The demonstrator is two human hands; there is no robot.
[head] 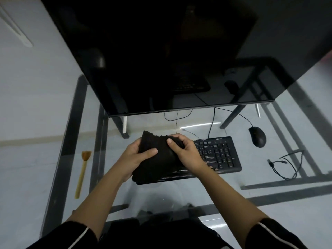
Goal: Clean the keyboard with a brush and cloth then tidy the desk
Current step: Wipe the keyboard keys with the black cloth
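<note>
- Our left grip [138,159] was curled around the black cloth [159,164] from the left, thumb lying across its front and fingers hidden behind the fabric.
- Our right grip [185,151] pinched the same cloth at its upper right edge, thumb on the near side and fingers folded over the top.
- We held the cloth bunched between the two grips, above the left end of the black keyboard [219,155]; we could not tell whether its lower fold touched the keys.
- We saw the keyboard lying flat on the glass desk [206,191], its right half uncovered, with a dark monitor [161,51] standing behind it.
- We saw the brush [81,175], with a pale wooden handle and brown bristles pointing away from us, lying near the desk's left edge, well apart from the keyboard and both grips.
- We noted a black mouse [257,137] to the right of the keyboard, slightly further back, its cord running toward the monitor.
- We noted a loose black cable [270,163] lying in loops on the desk further right.
- Our black sleeves [269,234], each with a white stripe, ended near the elbows, leaving the forearms bare.
</note>
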